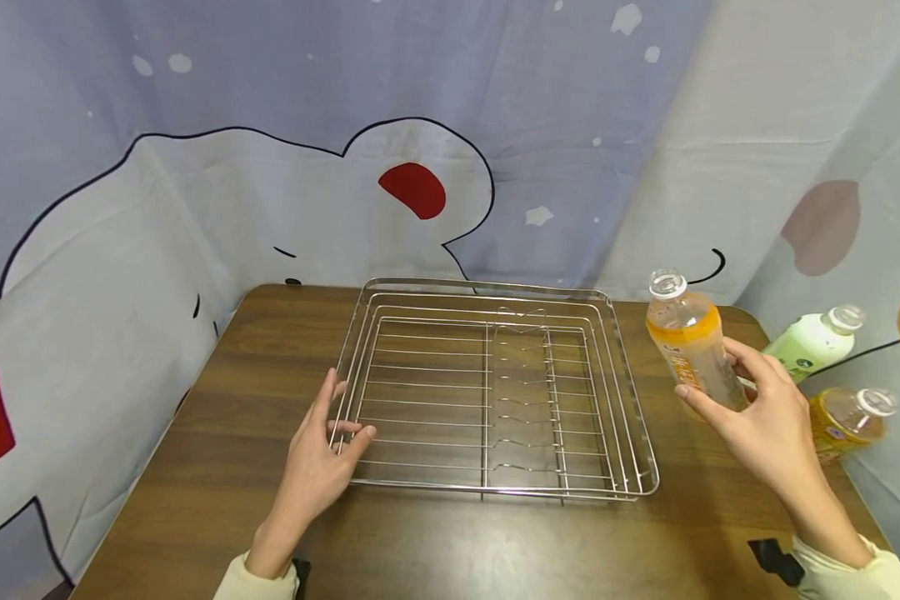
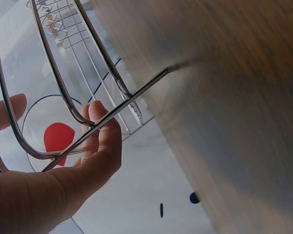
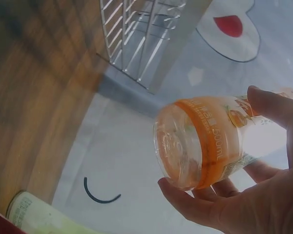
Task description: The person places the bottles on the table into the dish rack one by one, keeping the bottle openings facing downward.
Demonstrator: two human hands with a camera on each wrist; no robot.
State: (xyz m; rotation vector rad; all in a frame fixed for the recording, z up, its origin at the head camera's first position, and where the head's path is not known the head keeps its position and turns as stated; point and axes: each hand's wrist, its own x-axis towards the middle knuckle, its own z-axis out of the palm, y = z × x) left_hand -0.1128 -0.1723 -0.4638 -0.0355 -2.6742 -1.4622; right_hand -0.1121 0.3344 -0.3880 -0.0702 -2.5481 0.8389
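My left hand (image 1: 318, 458) is at the left side of a metal wire dish rack (image 1: 487, 446). In the left wrist view its fingers (image 2: 107, 141) curl about the side wires. My right hand (image 1: 772, 417) grips a clear plastic bottle (image 1: 693, 354) with an orange label, raised and tilted right of the rack. The bottle has no cap, and its base faces the camera in the right wrist view. Beyond that hand stand a pale green bottle (image 1: 810, 346) and a yellow-labelled bottle (image 1: 843, 425).
The rack has a row of wavy wire dividers (image 1: 521, 417) toward its right. It rests on a brown wooden table (image 1: 420, 550). A patterned cloth (image 1: 270, 200) hangs behind the table and along both sides.
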